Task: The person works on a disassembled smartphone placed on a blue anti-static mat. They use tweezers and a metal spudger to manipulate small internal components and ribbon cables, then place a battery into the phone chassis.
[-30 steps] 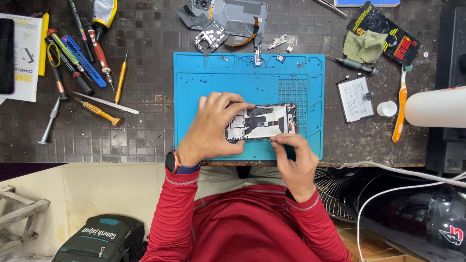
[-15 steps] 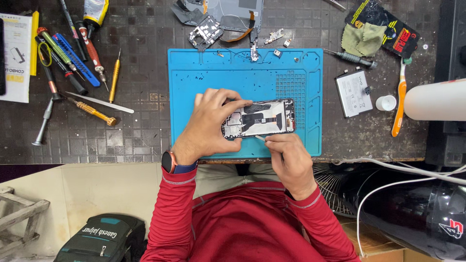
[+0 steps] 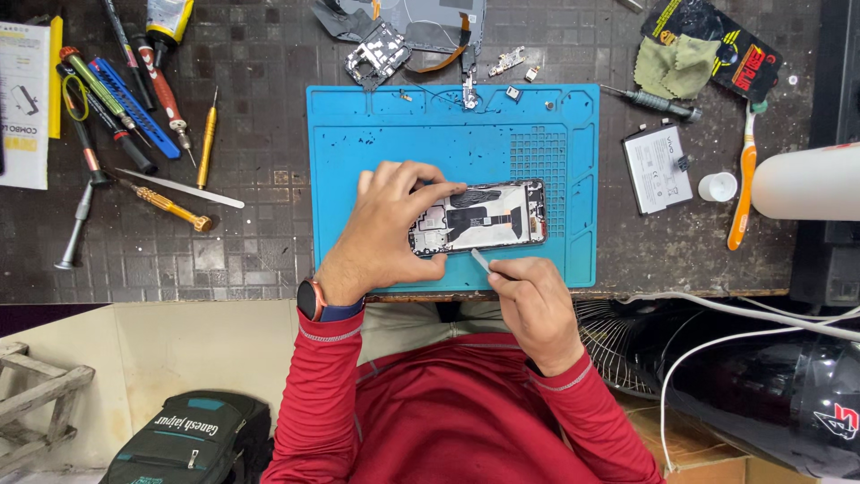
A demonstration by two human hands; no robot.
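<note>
An opened phone body (image 3: 488,218) with its inner parts exposed lies on a blue repair mat (image 3: 376,152). My left hand (image 3: 385,229) grips its left end, fingers over the top edge and thumb under. My right hand (image 3: 535,305) sits at the mat's near edge and pinches a thin pale pry tool (image 3: 481,261), whose tip rests at the phone's lower edge. Both sleeves are red, and a watch is on my left wrist.
Screwdrivers, tweezers and a yellow-handled tool (image 3: 170,204) lie left of the mat. Removed phone parts (image 3: 381,52) sit at the mat's far edge. A flat battery (image 3: 657,168), a small white cap (image 3: 716,186), an orange toothbrush (image 3: 741,193) and a white cylinder (image 3: 806,184) are to the right.
My right hand has shifted from the phone's right end towards its lower middle, and the thin pale tool now shows between its fingers. The left hand keeps its hold.
</note>
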